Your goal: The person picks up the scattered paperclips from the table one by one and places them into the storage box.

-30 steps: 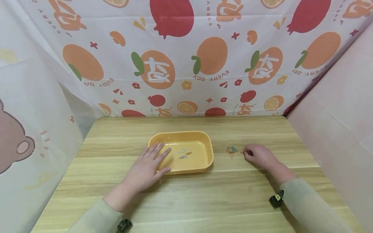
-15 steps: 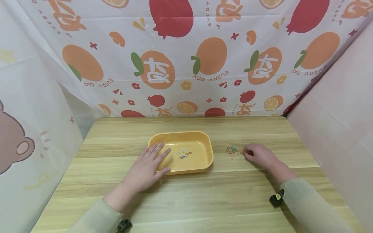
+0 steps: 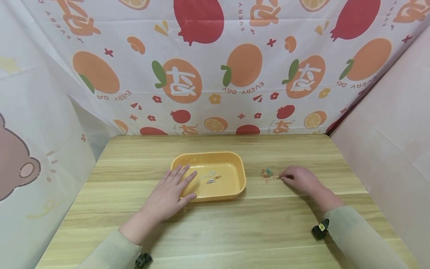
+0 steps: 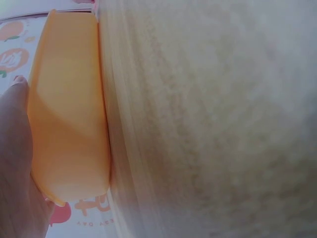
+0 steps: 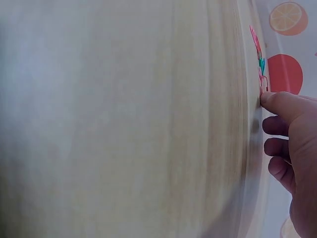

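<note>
A shallow orange tray sits mid-table with a few paper clips lying inside it. My left hand rests flat on the tray's near-left rim, fingers straight. In the left wrist view the tray's outer wall lies against that hand. A small pile of coloured paper clips lies on the wood to the right of the tray. My right hand is curled just right of the pile, its fingertips pinching a red clip on the table. The right wrist view shows the fingertip at the pile's clips.
The wooden table is enclosed by a fruit-print cloth at the back, a bear-print sheet on the left and a pink wall on the right. Bare wood lies in front of both hands.
My right hand's fingertips have shifted slightly at the pile's right edge, onto the red clip. The left hand and tray have not moved.
</note>
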A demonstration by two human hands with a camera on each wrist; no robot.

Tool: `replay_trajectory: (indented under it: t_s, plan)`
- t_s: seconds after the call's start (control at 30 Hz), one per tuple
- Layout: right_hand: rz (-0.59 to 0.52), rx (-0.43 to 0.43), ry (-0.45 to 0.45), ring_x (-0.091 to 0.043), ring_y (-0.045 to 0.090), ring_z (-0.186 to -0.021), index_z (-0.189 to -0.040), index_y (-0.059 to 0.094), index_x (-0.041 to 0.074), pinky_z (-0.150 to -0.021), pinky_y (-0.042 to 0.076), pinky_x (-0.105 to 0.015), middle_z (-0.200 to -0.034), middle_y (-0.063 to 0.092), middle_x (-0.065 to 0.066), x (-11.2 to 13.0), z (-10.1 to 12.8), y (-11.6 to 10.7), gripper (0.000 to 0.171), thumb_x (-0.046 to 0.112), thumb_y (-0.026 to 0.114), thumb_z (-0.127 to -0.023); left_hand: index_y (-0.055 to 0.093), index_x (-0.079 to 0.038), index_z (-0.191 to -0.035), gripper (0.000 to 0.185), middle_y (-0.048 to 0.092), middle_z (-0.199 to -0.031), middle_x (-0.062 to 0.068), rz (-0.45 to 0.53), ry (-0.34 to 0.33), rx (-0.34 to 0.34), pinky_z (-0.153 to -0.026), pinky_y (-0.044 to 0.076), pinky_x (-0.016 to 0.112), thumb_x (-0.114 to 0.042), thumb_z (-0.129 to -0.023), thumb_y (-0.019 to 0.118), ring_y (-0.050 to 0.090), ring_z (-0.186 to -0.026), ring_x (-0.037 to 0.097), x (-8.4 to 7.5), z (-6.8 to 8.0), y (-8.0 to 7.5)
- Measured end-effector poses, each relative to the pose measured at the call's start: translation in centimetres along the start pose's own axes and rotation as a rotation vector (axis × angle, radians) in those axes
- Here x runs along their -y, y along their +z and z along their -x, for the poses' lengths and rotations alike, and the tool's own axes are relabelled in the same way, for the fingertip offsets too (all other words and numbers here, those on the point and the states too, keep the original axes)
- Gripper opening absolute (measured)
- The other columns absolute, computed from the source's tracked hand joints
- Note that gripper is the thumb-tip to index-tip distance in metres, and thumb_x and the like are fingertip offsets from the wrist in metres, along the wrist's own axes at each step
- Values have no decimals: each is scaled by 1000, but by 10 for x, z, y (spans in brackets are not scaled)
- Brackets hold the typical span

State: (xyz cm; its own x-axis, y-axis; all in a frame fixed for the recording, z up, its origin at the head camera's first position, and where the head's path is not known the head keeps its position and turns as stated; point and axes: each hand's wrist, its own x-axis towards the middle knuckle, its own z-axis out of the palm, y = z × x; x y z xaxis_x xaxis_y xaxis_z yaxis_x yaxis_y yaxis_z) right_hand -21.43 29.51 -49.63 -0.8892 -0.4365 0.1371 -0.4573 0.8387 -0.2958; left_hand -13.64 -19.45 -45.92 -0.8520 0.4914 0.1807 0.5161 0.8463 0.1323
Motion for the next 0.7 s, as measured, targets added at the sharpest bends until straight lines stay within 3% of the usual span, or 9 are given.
replay_trajectory:
  t_s: [0.33, 0.7]
  plan:
    - [-143, -11, 104, -16, 68, -91, -99, 78, 23, -83, 56, -44, -96, 73, 7, -1, 3, 0, 10, 27, 73, -92, 28, -26, -158, 70, 22, -163, 9, -2, 5, -9, -120, 15, 55, -61, -99, 44, 17, -150, 32, 0, 0, 0]
    - [-218, -15, 163, -14, 67, -90, -101, 78, 22, -81, 55, -42, -96, 73, 6, 6, 5, -6, 12, 27, 71, -93, 29, -25, -158, 71, 24, -163, 10, 2, 8, -23, -120, 16, 56, -63, -99, 41, 19, -149, 34, -1, 1, 0]
